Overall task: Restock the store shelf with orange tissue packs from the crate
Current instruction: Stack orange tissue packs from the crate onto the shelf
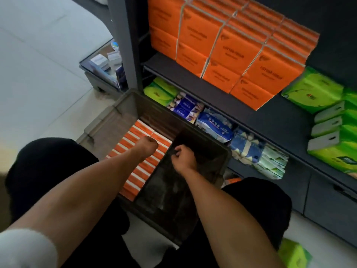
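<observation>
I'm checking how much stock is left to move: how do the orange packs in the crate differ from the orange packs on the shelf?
The orange packs in the crate lie in one row along the left side, striped edges up; the orange packs on the shelf stand two high in several rows, printed faces outward. The left hand reaches down at the crate packs; nothing touches the shelf packs. Both share the same orange wrapping.

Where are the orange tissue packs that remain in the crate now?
In the head view, the orange tissue packs fill the left side of the crate, under the left hand.
</observation>
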Action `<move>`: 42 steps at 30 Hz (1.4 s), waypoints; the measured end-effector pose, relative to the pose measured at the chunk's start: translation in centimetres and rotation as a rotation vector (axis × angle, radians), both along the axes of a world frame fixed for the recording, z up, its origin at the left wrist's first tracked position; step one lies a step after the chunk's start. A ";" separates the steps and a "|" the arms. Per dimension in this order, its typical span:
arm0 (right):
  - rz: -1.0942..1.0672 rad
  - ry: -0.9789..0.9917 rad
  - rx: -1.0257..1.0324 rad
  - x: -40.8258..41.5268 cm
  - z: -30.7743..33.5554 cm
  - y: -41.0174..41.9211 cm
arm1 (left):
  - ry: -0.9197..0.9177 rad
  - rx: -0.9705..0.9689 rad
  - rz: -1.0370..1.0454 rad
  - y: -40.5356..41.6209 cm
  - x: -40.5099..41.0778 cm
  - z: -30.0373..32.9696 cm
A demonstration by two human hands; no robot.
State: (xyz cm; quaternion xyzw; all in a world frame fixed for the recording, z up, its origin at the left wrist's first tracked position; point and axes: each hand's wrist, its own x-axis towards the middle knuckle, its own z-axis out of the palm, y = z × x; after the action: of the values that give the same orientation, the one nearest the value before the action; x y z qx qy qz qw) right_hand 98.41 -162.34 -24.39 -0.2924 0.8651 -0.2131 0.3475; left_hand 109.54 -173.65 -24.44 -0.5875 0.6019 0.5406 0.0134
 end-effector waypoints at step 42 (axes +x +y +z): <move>-0.832 -0.557 -0.194 -1.5 -9.8 -5.0 | 0.067 0.073 0.143 -7.1 -4.2 -11.5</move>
State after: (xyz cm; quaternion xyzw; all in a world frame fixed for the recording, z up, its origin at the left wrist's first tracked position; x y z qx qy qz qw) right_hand 96.87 -167.29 -34.24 0.1136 0.7591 -0.4825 0.4219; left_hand 105.31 -180.73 -35.96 -0.6097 0.5385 0.5811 -0.0240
